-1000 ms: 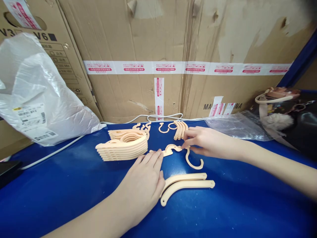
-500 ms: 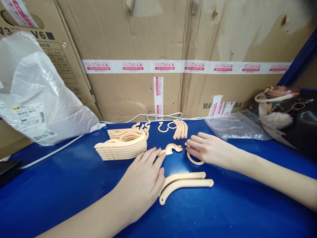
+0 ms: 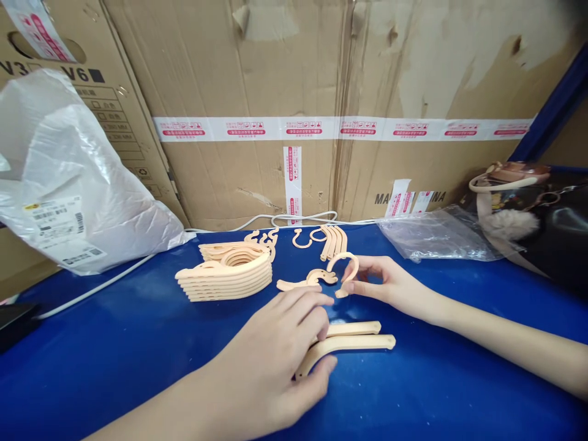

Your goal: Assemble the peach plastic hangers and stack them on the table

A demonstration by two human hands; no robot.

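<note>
Clock centred on the curved piece (image 3: 314, 278), lying on the blue table (image 3: 436, 380). Right hand (image 3: 381, 278), three o'clock, pinches a hook (image 3: 355, 267) between thumb and fingers, its bend uppermost. Left hand (image 3: 287, 343), seven, fingers loosely parted over two bars (image 3: 353, 342) at five; contact unclear. Stack (image 3: 225, 283) of pieces at nine. My reading: a light pinch low on the hook leaves its bend in sight; a soft left touch should spare the smooth bars a skid.
</note>
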